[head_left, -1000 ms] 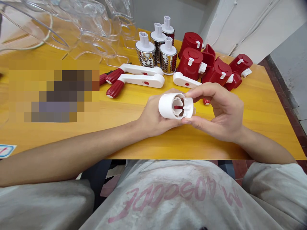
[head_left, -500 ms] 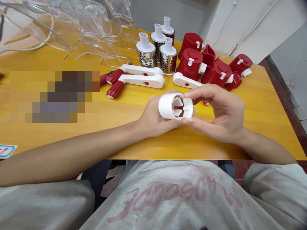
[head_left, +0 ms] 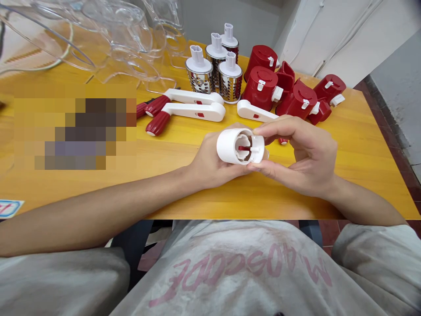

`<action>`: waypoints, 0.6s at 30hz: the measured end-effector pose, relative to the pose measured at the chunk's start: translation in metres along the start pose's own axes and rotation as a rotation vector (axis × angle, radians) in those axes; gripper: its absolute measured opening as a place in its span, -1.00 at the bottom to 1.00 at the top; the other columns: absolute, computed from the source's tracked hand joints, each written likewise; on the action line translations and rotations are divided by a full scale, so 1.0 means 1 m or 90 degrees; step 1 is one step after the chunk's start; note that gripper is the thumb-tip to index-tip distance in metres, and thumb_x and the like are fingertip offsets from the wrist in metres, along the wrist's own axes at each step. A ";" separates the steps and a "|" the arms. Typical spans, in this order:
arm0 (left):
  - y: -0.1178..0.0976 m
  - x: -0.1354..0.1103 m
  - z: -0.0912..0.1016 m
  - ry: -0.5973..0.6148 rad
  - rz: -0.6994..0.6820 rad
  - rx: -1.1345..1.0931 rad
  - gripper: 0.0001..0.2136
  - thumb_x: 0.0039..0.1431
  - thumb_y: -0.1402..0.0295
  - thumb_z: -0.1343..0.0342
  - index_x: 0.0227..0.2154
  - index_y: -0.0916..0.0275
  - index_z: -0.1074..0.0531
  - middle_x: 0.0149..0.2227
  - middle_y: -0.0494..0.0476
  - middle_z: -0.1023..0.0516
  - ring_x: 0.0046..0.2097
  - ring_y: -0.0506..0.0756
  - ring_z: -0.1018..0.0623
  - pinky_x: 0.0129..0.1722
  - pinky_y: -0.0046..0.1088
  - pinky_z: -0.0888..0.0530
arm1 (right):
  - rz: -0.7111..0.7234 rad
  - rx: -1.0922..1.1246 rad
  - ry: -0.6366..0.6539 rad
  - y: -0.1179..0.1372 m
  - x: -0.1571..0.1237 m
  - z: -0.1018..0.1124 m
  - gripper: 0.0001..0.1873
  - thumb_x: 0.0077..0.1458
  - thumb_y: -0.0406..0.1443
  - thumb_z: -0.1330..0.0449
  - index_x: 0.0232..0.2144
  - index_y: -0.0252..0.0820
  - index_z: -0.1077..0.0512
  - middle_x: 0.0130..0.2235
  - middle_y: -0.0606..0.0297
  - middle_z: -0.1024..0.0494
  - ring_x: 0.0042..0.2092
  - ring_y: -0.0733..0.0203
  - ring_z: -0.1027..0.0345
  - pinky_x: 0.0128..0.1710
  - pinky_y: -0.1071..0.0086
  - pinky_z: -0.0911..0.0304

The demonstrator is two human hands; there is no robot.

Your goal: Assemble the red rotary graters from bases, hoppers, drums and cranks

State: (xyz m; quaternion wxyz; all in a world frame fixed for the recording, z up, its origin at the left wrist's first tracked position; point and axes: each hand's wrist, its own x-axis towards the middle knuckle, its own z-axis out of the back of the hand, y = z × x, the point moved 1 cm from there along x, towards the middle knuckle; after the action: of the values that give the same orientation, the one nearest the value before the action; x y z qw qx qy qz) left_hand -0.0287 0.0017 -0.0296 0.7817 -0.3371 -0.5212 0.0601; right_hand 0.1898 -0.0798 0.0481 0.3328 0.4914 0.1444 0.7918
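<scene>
I find a white hollow part [head_left: 226, 147] held between my hands, above the near side of the tabletop [head_left: 177, 199]; a red piece [head_left: 244, 148] shows inside its opening. My left hand [head_left: 212, 160] is closed about the part from behind, most fingers hidden. My right hand [head_left: 311, 156] is partly curled, thumb and forefinger pinching the right-hand rim. Beyond lie 2 white cranks [head_left: 197, 112] with red grips; a 3rd crank [head_left: 253, 112] is partly hidden by my right hand. 4 metal drums [head_left: 201, 81] stand upright beside red housings [head_left: 258, 90].
</scene>
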 end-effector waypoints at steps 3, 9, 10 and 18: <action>-0.002 0.003 -0.001 -0.006 -0.006 -0.001 -0.55 0.41 -0.04 -0.63 -0.02 0.27 -0.77 -0.09 0.21 -0.88 -0.19 0.12 -0.73 -0.12 -0.38 -0.68 | 0.012 -0.027 -0.008 -0.006 -0.001 0.001 -0.48 0.38 0.21 -0.65 0.13 0.07 -0.83 0.01 0.18 -0.88 -0.06 -0.06 -0.78 0.00 0.00 -0.80; -0.006 0.004 -0.005 -0.007 0.030 -0.015 -0.68 0.42 0.08 -0.64 -0.17 0.19 -0.72 -0.24 0.08 -0.82 -0.29 0.09 -0.68 -0.20 -0.39 -0.64 | 0.053 -0.034 -0.028 -0.007 -0.001 -0.001 -0.60 0.52 0.07 -0.58 0.23 0.09 -0.80 0.06 0.21 -0.88 -0.09 0.02 -0.78 -0.11 0.11 -0.79; -0.006 0.004 -0.006 -0.003 0.040 -0.044 -0.67 0.44 0.04 -0.62 -0.20 0.19 -0.72 -0.26 0.08 -0.81 -0.30 0.09 -0.69 -0.22 -0.38 -0.65 | 0.058 -0.020 -0.033 -0.006 0.000 -0.001 -0.61 0.52 0.03 -0.59 0.25 0.10 -0.79 0.08 0.23 -0.88 -0.09 0.05 -0.77 -0.13 0.15 -0.78; -0.004 0.003 -0.013 0.024 0.095 -0.143 -0.49 0.44 -0.22 -0.55 -0.24 0.16 -0.67 -0.39 0.01 -0.67 -0.40 0.07 -0.61 -0.37 -0.42 -0.62 | 0.031 0.017 -0.011 -0.008 0.005 0.003 -0.77 0.46 -0.05 -0.66 0.03 0.07 -0.83 -0.05 0.28 -0.84 -0.18 0.14 -0.69 -0.23 0.26 -0.69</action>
State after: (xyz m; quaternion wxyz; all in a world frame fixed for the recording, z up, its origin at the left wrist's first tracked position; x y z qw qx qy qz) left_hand -0.0169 -0.0063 -0.0277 0.7421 -0.4613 -0.4835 0.0530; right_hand 0.1941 -0.0711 0.0482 0.3083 0.5059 0.1398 0.7934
